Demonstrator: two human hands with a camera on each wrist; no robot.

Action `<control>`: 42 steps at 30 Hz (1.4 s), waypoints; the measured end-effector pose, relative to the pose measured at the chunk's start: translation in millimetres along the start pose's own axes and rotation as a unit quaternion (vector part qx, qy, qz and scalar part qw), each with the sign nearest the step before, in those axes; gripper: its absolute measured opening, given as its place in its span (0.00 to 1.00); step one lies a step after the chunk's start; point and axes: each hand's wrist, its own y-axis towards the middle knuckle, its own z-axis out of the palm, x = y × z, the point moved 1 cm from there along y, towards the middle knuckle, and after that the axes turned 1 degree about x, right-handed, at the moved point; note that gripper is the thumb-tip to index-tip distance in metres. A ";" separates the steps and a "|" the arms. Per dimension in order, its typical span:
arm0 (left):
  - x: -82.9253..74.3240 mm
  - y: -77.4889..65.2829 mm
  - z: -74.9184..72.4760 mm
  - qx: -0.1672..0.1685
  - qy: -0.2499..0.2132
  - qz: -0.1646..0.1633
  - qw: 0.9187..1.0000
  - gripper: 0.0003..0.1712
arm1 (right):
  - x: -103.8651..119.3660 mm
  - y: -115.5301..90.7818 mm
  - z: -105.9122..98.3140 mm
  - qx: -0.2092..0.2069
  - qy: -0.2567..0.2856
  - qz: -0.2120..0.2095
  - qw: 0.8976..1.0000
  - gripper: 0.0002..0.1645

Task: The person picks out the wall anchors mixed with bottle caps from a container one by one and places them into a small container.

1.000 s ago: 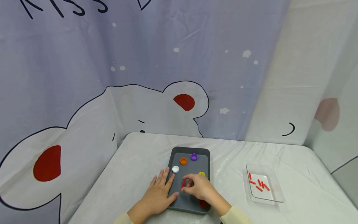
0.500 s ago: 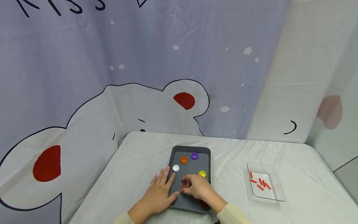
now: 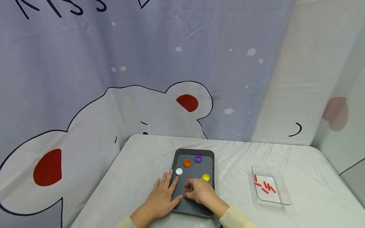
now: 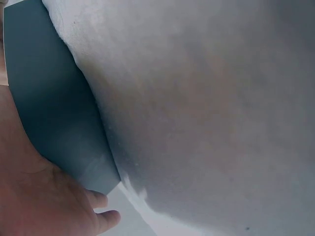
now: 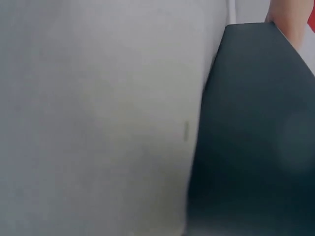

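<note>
Fingers (image 3: pixel 167 181) spread and nearly straight, the left hand (image 3: pixel 160 198) lies along the near left side of a grey tray (image 3: pixel 196 170), holding nothing and touching its rim. Beside it, above the tray, the right hand (image 3: pixel 201 191) pinches a slim red stick (image 3: pixel 186 190) between curled fingers and thumb, the stick slanting low over the tray's middle. A bit of red (image 3: pixel 190 178) shows just past the fingertips; whether it belongs to another stick cannot be told.

Farther up the tray sit four small round caps: white (image 3: pixel 179 171) near the left fingertips, orange (image 3: pixel 187 163) beyond it, purple (image 3: pixel 198 158) near the far edge, and yellow (image 3: pixel 206 177) just beyond the right hand. Pale yellow sleeves (image 3: pixel 238 218) cover both forearms.

Well apart, to the right, a clear box (image 3: pixel 280 191) holds several red pieces (image 3: pixel 265 184) scattered on its floor. Tray and box rest on a white-covered table (image 3: pixel 142 164). Behind it hangs a lavender and white backdrop (image 3: pixel 156 57) with outlined cartoon shapes, pale stars and dots, rounded red patches (image 3: pixel 187 103), and black lettering (image 3: pixel 77 8) cut off at the top.
</note>
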 end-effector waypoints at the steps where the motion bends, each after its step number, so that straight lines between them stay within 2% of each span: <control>1: -0.2 -0.1 0.0 -0.001 0.001 0.000 1.000 0.44 | 0.2 0.0 0.3 -0.001 -0.004 -0.001 1.000 0.17; 7: -0.6 -0.6 0.0 -0.003 0.001 0.001 1.000 0.44 | 1.7 0.0 2.9 -0.011 -0.021 -0.004 1.000 0.20; 14: -0.8 1.1 0.8 -0.008 0.003 0.000 1.000 0.45 | 2.6 0.3 3.4 -0.031 -0.035 0.001 0.999 0.17; 23: -0.2 1.7 0.4 -0.014 0.001 0.000 1.000 0.44 | 3.4 2.1 0.4 -0.008 -0.035 0.015 0.999 0.11; 26: -0.1 1.6 0.0 -0.010 -0.002 -0.001 1.000 0.44 | 2.7 -0.2 -1.8 -0.009 -0.016 0.004 1.000 0.10; 29: -0.2 1.1 0.5 -0.008 -0.004 -0.002 1.000 0.44 | -0.4 -4.8 -6.0 -0.022 0.024 -0.014 0.999 0.09; 35: 0.1 0.3 2.6 -0.014 -0.008 -0.002 1.000 0.44 | -9.4 -17.6 -25.3 -0.082 0.112 -0.046 0.989 0.10; 38: 0.3 0.2 3.3 -0.020 -0.008 -0.002 1.000 0.44 | -14.1 -25.0 -35.8 -0.109 0.143 -0.042 0.983 0.11; 42: 1.6 0.7 5.7 -0.028 -0.004 -0.002 1.000 0.44 | -21.0 -35.1 -48.8 -0.127 0.173 -0.016 0.977 0.11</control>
